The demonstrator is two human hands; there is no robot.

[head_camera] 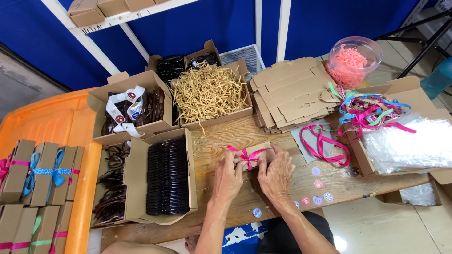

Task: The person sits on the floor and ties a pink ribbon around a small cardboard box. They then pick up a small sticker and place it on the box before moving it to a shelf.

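A small brown cardboard box (260, 150) lies on the wooden table (221, 141), tied with a pink ribbon bow (246, 154). My left hand (228, 178) grips the box's left end, fingers at the bow. On the right end rests my right hand (276, 175), its fingertips pinching the ribbon by the bow. Both hands touch the box at once.
Open boxes of black cases (166, 176), tan paper shreds (208, 92) and sticker rolls (128, 106) sit left and behind. Flat cardboard blanks (292, 91), loose ribbons (369, 110), a tub of pink shreds (353, 61) and plastic bags (409, 143) lie right. Tied boxes (40, 176) fill an orange bin.
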